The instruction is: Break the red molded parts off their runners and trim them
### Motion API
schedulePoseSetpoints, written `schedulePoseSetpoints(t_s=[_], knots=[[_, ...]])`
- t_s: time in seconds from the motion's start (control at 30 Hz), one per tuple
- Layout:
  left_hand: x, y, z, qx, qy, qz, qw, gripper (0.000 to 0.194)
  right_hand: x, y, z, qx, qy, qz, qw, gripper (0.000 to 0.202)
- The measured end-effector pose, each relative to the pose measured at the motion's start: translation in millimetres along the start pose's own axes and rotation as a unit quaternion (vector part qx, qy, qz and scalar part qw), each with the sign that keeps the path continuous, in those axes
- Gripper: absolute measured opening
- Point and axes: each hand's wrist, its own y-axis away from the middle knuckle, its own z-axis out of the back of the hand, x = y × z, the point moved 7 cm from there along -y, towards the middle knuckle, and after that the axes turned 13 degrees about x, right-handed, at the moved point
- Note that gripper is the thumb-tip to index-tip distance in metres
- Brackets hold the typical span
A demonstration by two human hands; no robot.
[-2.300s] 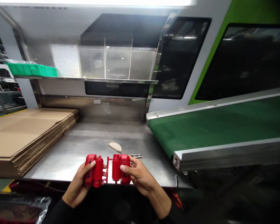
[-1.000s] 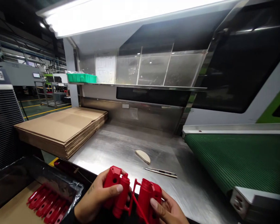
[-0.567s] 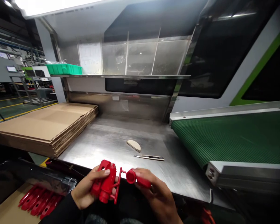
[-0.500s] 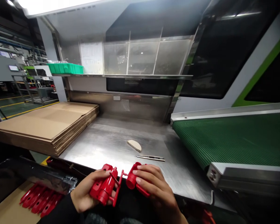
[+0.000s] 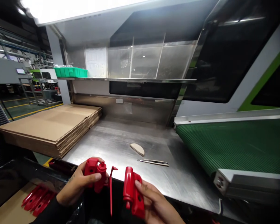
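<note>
My left hand (image 5: 76,185) grips one red moulded plastic part (image 5: 94,174), with a thin red sprue stem (image 5: 110,189) hanging down from its right side. My right hand (image 5: 154,203) holds a second, separate red moulded part (image 5: 133,193), thumb pressed on its face. A gap shows between the two parts. Both hands are below the front edge of the steel worktable (image 5: 121,143).
A stack of flat cardboard sheets (image 5: 52,127) lies at the left. On the table are a tan half-round piece (image 5: 137,148) and a slim metal blade tool (image 5: 153,161). A green conveyor belt (image 5: 233,143) runs at the right. A lined box with red parts (image 5: 38,202) sits bottom left.
The two red parts, joined by the sprue before, have come apart. My right hand has drawn its part away; the sprue stays on the left part.
</note>
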Motion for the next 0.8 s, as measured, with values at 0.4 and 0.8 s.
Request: schedulePoseSetpoints(t_s=[0.4,0.8], knots=[[16.6,17.2,0.4,-0.128,0.171,0.045,0.976,0.042,68.4,-79.0,75.7,-0.198,0.603,0.101,0.766,0.047],[15.5,13.2,-21.1,-0.128,0.196,0.063,0.970,0.032,38.7,-26.2,6.6,-0.087,0.511,0.095,0.850,0.035]])
